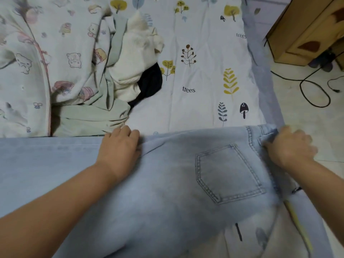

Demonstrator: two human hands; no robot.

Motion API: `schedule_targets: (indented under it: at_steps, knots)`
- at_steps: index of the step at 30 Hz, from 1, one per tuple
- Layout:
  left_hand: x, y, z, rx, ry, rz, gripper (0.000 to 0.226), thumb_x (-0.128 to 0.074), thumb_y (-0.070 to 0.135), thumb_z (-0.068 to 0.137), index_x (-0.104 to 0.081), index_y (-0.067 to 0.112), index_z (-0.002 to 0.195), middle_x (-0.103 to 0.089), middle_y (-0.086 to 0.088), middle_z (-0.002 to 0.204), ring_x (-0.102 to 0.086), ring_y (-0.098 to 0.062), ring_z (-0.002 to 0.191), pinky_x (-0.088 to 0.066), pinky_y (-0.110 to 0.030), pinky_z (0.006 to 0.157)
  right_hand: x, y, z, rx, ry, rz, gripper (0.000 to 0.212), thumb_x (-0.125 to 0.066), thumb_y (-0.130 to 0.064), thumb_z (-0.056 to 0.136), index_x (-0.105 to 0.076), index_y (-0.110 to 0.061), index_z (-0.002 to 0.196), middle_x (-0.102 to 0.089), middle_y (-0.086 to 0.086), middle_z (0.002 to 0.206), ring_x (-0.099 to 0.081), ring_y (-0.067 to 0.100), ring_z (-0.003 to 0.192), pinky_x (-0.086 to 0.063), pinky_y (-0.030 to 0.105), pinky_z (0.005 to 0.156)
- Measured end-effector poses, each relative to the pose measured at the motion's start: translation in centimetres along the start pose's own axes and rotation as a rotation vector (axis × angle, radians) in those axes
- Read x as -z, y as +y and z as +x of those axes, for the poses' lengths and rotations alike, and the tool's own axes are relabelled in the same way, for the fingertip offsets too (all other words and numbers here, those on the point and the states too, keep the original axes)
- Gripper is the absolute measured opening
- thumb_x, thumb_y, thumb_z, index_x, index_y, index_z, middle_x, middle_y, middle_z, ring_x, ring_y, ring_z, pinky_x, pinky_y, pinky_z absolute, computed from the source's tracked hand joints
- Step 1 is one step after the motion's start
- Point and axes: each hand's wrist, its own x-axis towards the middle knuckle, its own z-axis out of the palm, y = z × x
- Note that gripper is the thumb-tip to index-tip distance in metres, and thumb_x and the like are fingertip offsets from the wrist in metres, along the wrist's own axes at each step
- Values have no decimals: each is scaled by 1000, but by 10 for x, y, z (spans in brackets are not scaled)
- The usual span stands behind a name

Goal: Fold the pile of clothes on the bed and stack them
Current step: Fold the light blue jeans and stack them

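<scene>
Jeans (167, 183) of pale, faded denim lie flat across the bed (204, 81), 1 stitched pocket up. Left hand (119, 148) holds their far edge in a curled grip; right hand (290, 146) pinches the waistband. Crumpled clothes (83, 71) sit behind.

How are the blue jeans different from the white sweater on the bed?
The jeans are pale blue denim with a stitched pocket; the white sweater is cream ribbed knit. The jeans lie spread out flat near the person; the sweater sits crumpled in the pile farther back. The left hand and right hand grip the jeans; nobody touches the sweater. Both rest on the bed.
</scene>
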Motion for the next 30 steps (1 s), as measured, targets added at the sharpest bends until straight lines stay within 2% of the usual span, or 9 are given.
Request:
schedule_targets:
  at_steps: [4, 8, 12, 15, 19, 22, 24, 27, 30]
  knots:
    - [-9, -9, -41, 56, 116, -94, 34, -79, 14, 62, -59, -1, 86, -56, -22, 82, -55, -39, 75, -41, -41, 62, -17, -55, -42, 524, 296, 68, 58, -54, -20, 89, -33, -15, 143, -30, 22, 144, -27, 33, 133, -20, 47, 105]
    - [-13, -29, -70, 185, -154, -28, 28, -60, 13, 79, -56, 7, 107, -61, -14, 96, -59, -36, 86, -42, -37, 69, -44, -108, -85, 894, 53, -65, 50, -38, -33, 98, -26, -22, 145, -14, 7, 156, -7, 20, 144, -1, 44, 114]
    - [-6, -72, -63, 293, -59, -348, 16, -53, 8, 87, -60, 12, 100, -67, -11, 98, -59, -34, 95, -38, -33, 70, -43, -128, -75, 846, 123, -81, 22, -37, -17, 96, -52, -15, 113, -58, 8, 116, -49, 25, 112, -24, 40, 102]
    - [10, -91, -43, 298, 135, -451, 6, -60, 9, 86, -65, 9, 89, -67, -15, 87, -59, -36, 88, -33, -32, 65, -26, -134, -52, 714, 254, 61, 23, -38, -22, 99, -56, -8, 102, -65, 15, 100, -56, 32, 96, -29, 38, 84]
    - [8, -84, -23, 326, 244, -342, 16, -60, 16, 88, -66, 5, 97, -67, -19, 94, -58, -38, 88, -41, -38, 71, -24, -148, -61, 860, -68, 170, 44, -54, -48, 86, -52, -18, 118, -54, 8, 111, -44, 29, 110, -32, 40, 92]
    - [-9, -68, -31, 142, 234, -63, 25, -60, 7, 82, -62, 3, 107, -60, -22, 109, -56, -38, 94, -40, -43, 79, -50, -153, -74, 1000, 75, -165, 36, -46, -43, 92, -52, -17, 116, -51, 8, 117, -42, 26, 113, -31, 38, 91]
    - [-24, -61, -46, -105, 276, 11, 35, -57, 11, 81, -61, 6, 116, -57, -22, 123, -57, -37, 105, -40, -44, 87, -55, -157, -73, 779, 153, -89, 32, -43, -32, 97, -54, -10, 117, -50, 14, 118, -42, 29, 114, -30, 39, 91]
    - [-44, -68, -69, -176, 31, 76, 47, -37, 30, 96, -40, 15, 141, -34, -15, 149, -39, -29, 133, -30, -42, 109, -59, -167, -85, 586, 213, 51, 39, -47, -19, 94, -43, -9, 131, -40, 19, 133, -33, 32, 126, -21, 49, 107]
    - [-53, -85, -80, 47, -168, 59, 57, -20, 42, 100, -3, 22, 150, 2, -3, 159, -4, -16, 145, -3, -30, 117, -69, -162, -126, 845, 226, 155, 59, -49, -31, 93, -29, -13, 145, -18, 21, 153, -15, 33, 142, -5, 54, 113]
